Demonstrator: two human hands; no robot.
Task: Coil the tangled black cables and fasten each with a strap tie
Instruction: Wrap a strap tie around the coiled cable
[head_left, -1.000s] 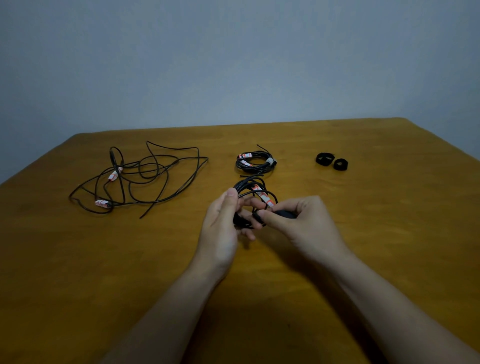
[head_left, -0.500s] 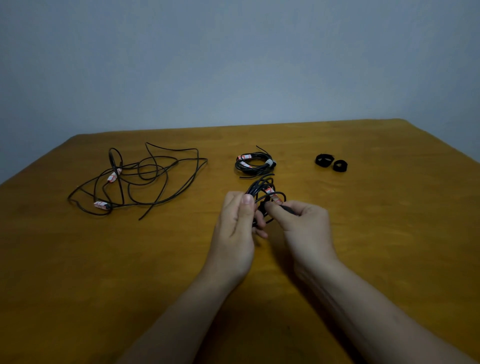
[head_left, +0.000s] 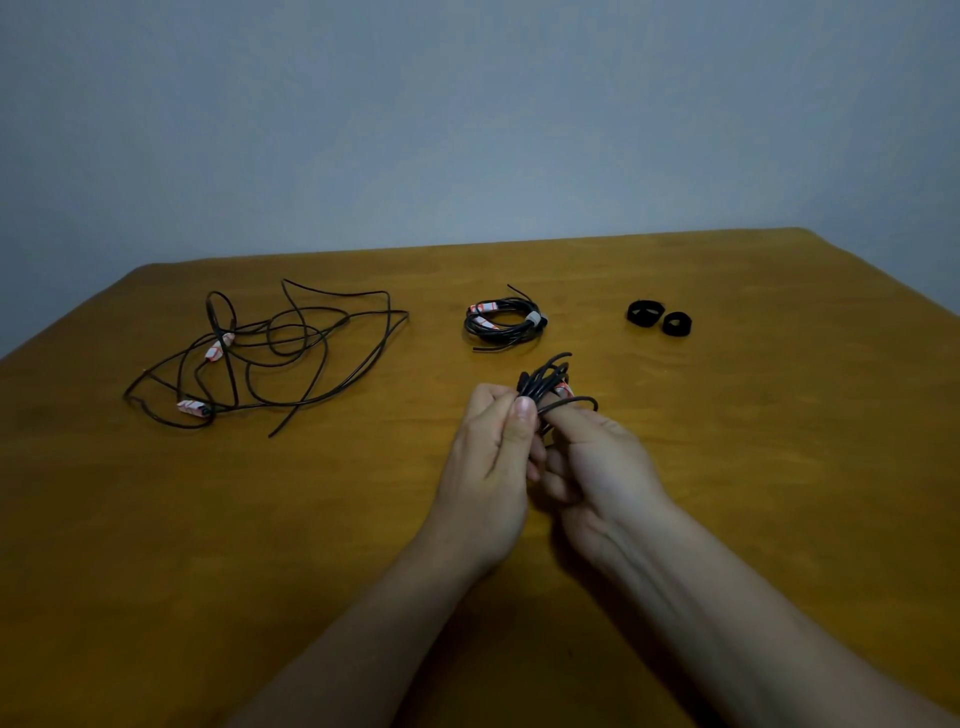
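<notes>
At frame centre, a coiled bundle of thin black cable (head_left: 544, 383) is held in the closed grip of the left hand (head_left: 493, 467) and the right hand (head_left: 605, 467).

messy black cable (head_left: 270, 353) lies loose on the left, tied coil (head_left: 503, 323) in the middle, small bunch (head_left: 545, 382) held up, two strap rings (head_left: 645, 313) right.

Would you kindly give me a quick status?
Left hand, right hand both gripping bunched cable. Tied coil done; tangle waiting. Nothing in the way.
</notes>
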